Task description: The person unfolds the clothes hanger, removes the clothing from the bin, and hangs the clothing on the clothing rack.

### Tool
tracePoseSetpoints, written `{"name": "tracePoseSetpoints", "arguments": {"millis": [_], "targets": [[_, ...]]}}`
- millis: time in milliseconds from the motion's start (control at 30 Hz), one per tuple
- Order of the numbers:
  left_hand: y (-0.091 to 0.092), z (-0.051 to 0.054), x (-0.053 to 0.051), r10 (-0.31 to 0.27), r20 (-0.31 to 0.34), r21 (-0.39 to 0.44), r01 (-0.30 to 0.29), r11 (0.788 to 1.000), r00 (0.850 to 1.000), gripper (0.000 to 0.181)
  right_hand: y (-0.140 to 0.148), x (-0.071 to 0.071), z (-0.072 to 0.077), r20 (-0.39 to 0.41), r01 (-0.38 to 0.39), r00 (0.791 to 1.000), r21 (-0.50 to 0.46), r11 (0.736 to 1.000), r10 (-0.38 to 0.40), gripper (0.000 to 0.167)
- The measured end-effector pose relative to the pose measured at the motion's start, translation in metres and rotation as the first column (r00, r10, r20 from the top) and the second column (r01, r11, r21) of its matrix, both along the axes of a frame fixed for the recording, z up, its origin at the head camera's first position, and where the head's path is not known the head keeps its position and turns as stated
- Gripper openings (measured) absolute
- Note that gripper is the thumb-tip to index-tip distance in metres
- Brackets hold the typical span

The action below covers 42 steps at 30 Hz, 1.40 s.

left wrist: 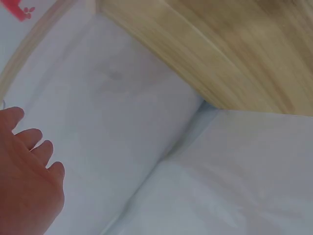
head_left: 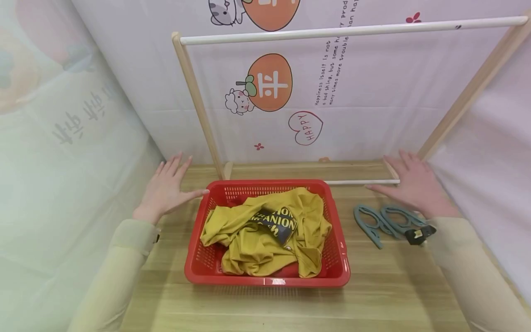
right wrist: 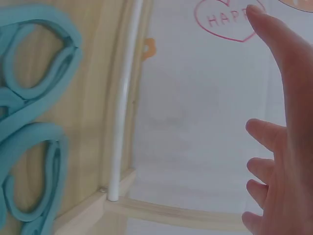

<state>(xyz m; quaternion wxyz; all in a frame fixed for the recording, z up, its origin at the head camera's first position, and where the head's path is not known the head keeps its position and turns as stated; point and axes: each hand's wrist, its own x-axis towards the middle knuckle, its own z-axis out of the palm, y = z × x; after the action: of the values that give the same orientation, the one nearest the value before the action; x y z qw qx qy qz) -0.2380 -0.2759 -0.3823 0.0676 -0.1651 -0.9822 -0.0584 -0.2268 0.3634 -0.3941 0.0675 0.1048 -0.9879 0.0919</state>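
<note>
A red plastic basket (head_left: 265,281) stands on the wooden table, with a crumpled mustard-yellow shirt (head_left: 249,240) inside; dark printed lettering shows on the shirt. Some red cloth (head_left: 288,270) peeks out beneath it. My left hand (head_left: 168,186) is spread at the basket's left, its thumb near the rim, holding nothing. On the other side my right hand (head_left: 415,184) is spread too, fingers extended, beside the rack's right foot and just above the teal folding hangers (head_left: 387,223). In the right wrist view the hangers (right wrist: 34,112) lie left of the hand.
A rack with wooden side posts (head_left: 199,101) and a white top rod (head_left: 352,31) stands behind the basket. Its lower white rod (head_left: 361,182) runs close to the table (head_left: 265,313). Printed white sheets (head_left: 356,133) hang at the back and both sides.
</note>
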Motion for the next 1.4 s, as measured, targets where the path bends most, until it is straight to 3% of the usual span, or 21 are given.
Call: {"name": "tracePoseSetpoints", "arguments": {"millis": [233, 333, 467, 667, 867, 967, 1133, 1400], "targets": [[0.011, 0.006, 0.022, -0.058, -0.032, 0.018, 0.058, 0.998, 0.998, 0.119, 0.002, 0.006, 0.017, 0.054, 0.031, 0.998, -0.18, 0.983, -0.021, 0.104], [0.013, 0.001, 0.035, -0.073, -0.038, 0.015, 0.073, 0.997, 0.997, 0.123, 0.005, 0.01, 0.022, 0.108, 0.056, 0.994, -0.265, 0.963, -0.029, 0.101], [0.016, -0.007, 0.056, -0.1, -0.028, 0.014, 0.1, 0.995, 0.995, 0.126, 0.012, 0.017, 0.024, 0.169, 0.08, 0.985, -0.306, 0.949, -0.029, 0.098], [0.024, -0.016, 0.088, -0.141, -0.013, 0.029, 0.142, 0.99, 0.99, 0.128, 0.027, 0.029, 0.017, 0.224, 0.105, 0.974, -0.338, 0.935, -0.028, 0.095], [0.033, -0.023, 0.114, -0.174, -0.007, 0.017, 0.174, 0.985, 0.985, 0.134, 0.043, 0.044, 0.001, 0.212, 0.1, 0.977, -0.302, 0.948, -0.035, 0.088], [0.036, -0.026, 0.125, -0.17, 0.009, 0.028, 0.17, 0.985, 0.985, 0.138, 0.051, 0.051, -0.007, 0.242, 0.12, 0.969, -0.294, 0.948, -0.048, 0.088], [0.037, -0.033, 0.136, -0.162, 0.018, 0.029, 0.161, 0.986, 0.987, 0.142, 0.066, 0.064, -0.024, 0.296, 0.171, 0.952, -0.317, 0.933, -0.074, 0.088], [0.037, -0.042, 0.138, -0.14, 0.05, 0.014, 0.139, 0.99, 0.989, 0.145, 0.087, 0.082, -0.048, 0.283, 0.196, 0.953, -0.298, 0.934, -0.11, 0.083]]}}
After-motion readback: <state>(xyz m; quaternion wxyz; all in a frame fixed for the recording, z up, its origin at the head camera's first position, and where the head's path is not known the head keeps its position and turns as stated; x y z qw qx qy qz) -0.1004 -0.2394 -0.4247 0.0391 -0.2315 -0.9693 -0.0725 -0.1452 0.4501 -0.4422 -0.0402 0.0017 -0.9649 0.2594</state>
